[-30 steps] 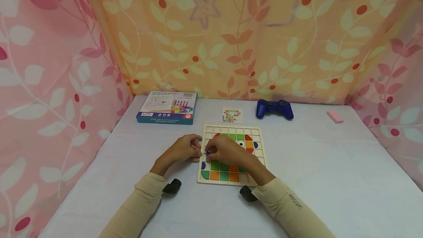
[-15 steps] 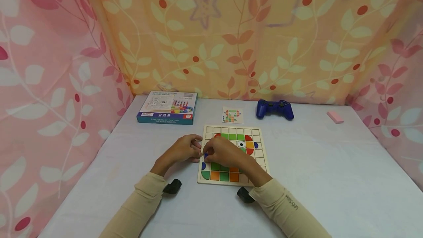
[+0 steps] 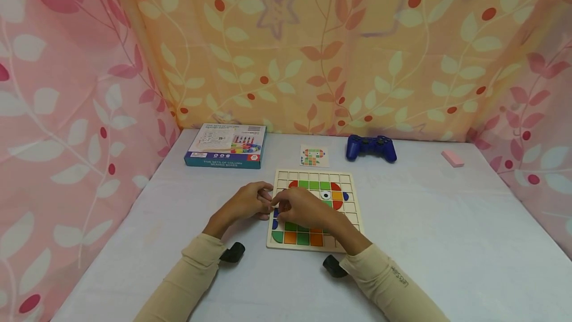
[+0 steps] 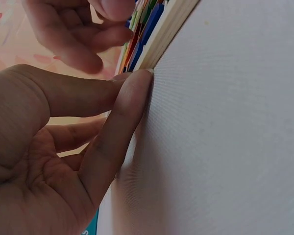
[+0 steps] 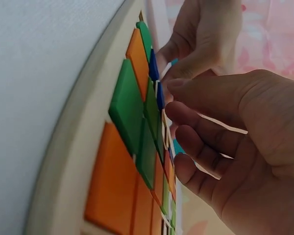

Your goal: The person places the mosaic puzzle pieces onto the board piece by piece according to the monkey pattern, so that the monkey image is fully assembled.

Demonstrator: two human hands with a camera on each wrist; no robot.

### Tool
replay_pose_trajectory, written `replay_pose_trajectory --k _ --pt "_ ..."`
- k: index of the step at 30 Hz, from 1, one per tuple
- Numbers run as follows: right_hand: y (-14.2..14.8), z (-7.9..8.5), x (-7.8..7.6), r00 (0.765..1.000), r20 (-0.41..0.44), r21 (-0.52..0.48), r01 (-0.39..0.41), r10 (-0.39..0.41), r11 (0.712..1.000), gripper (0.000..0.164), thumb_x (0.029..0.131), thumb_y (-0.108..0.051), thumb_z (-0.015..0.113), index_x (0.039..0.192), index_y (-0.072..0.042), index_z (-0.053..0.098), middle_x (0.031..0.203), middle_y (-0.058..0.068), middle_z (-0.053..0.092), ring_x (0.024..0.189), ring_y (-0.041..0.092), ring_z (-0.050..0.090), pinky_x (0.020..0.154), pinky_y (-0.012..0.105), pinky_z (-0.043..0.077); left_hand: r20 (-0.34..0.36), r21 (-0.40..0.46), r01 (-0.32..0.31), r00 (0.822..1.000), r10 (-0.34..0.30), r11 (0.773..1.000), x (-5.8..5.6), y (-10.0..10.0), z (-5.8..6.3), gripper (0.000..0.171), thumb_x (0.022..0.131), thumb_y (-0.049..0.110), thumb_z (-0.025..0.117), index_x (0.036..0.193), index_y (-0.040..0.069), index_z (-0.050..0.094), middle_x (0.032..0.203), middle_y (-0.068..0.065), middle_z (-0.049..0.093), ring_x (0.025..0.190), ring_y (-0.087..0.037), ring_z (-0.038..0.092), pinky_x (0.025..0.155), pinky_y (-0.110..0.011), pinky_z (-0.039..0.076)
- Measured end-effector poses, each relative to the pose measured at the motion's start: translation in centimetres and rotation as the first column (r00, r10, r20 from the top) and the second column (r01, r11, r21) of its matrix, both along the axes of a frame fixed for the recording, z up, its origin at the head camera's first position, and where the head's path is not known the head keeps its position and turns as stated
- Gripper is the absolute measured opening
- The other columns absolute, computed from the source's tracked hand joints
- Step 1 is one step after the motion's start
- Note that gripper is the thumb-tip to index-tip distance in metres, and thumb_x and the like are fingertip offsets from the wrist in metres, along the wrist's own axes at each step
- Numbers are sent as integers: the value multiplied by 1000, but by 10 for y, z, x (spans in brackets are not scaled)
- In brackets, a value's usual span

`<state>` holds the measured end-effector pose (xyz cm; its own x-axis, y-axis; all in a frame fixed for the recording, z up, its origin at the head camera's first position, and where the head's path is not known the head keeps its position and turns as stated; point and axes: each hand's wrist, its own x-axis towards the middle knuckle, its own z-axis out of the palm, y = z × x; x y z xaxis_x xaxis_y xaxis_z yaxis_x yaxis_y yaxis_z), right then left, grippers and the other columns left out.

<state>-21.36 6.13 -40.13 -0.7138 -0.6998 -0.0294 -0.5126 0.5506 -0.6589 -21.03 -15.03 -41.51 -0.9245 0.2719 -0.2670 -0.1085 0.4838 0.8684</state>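
A square wooden puzzle board [image 3: 316,175] with a grid of cells lies on the table, holding green, orange, red and blue pieces and a white eye piece [image 3: 325,195]. At its left edge, my left hand [image 3: 250,201] pinches the rim between thumb and a finger, which the left wrist view shows close up. My right hand [image 3: 304,207] is over the board's left half and covers several pieces. By its thumb and fingertips sit two blue pieces, the nearer a half-round piece [image 3: 274,224]. In the right wrist view its fingers are loosely bent beside a blue piece [image 5: 160,95], with nothing between them.
Behind the board lies a pattern card [image 3: 315,156] with a colourful printed figure. A blue game controller [image 3: 371,148] is at the back right, with a pink block [image 3: 453,158] farther right. A flat cardboard box [image 3: 225,146] stands at the back left. Patterned cloth hangs around the table.
My right hand has shifted slightly left with the blue piece it pinched. That piece now sits in the left column above the other blue one, and the fingers have loosened. My left hand stays put.
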Motion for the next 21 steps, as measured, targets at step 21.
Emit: replay_pose_trajectory --k 21 --pt "170 3 0 957 -149 133 268 -248 954 24 98 -15 73 121 -7 76 97 -4 68 92 16 58 80 33 53 -18 -56 -28 999 27 998 -1 -1 -8 57 94 0 75 148 3 56 112 -11 63 90 -22 67 76 -28 65"
